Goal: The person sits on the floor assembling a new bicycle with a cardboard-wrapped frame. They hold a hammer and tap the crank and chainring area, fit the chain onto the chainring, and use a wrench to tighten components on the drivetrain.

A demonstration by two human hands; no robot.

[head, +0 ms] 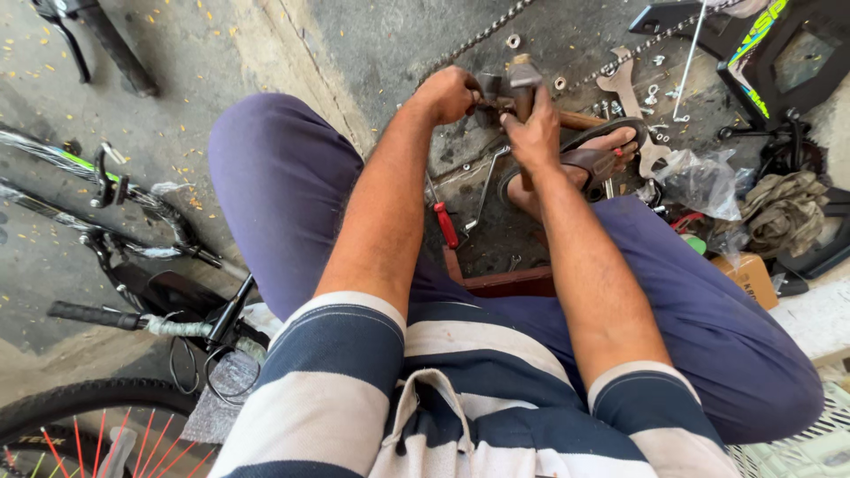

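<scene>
Hands: left hand [447, 93] grips dark metal part [490, 88], right hand [536, 133] clamps wooden-handled hammer [524, 80].

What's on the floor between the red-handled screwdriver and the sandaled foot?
Head view: a bent metal rod lies on the concrete between the red-handled screwdriver and the sandaled foot.

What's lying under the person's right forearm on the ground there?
Under the right forearm a sandalled foot rests on the oily concrete floor. Beside it lie a red-handled screwdriver and a metal rod. The arm covers the foot's heel.
</scene>
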